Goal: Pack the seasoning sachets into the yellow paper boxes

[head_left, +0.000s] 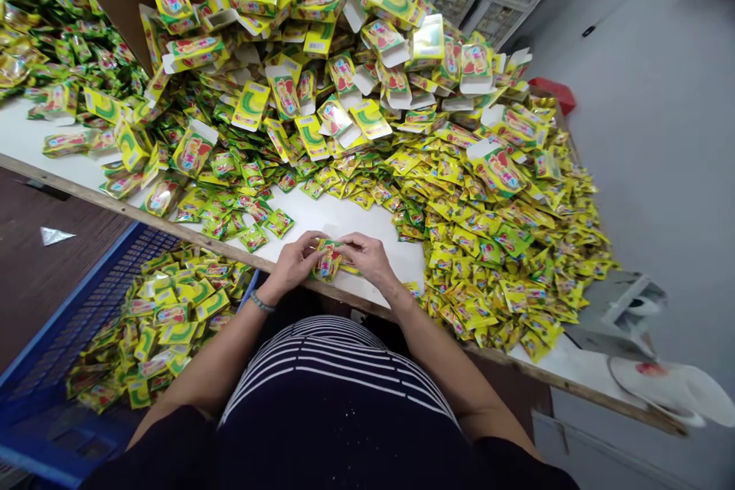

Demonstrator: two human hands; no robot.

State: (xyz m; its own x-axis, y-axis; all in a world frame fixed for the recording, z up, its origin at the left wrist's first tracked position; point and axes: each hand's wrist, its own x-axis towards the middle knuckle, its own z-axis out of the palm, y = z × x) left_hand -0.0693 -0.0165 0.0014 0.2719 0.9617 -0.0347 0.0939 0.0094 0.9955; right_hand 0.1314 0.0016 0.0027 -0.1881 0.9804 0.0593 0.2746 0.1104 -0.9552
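Centrally, small printed box [327,262] between left grip [295,262] and right grip [370,259], both pinching it, near table edge [230,250]

Table [409,259]: wht top, brn wood edge strip [63,182]. Dial ctr = mid front edge; 12 = far side. 10 o'clock, near: green pkts [279,223], loose, flat on top. 10 o'clock, further out: printed boxes [164,193] along edge; beyond, 2nd heap of green pkts. 12 o'clock: lg mixed heap [321,53], boxes over pkts, base hidden. 2–3 o'clock: yellow pkts [488,276], piled to approx. front edge. 3 o'clock, far end: gray plastic piece [602,325], then wht rounded item [689,387], type unclear.
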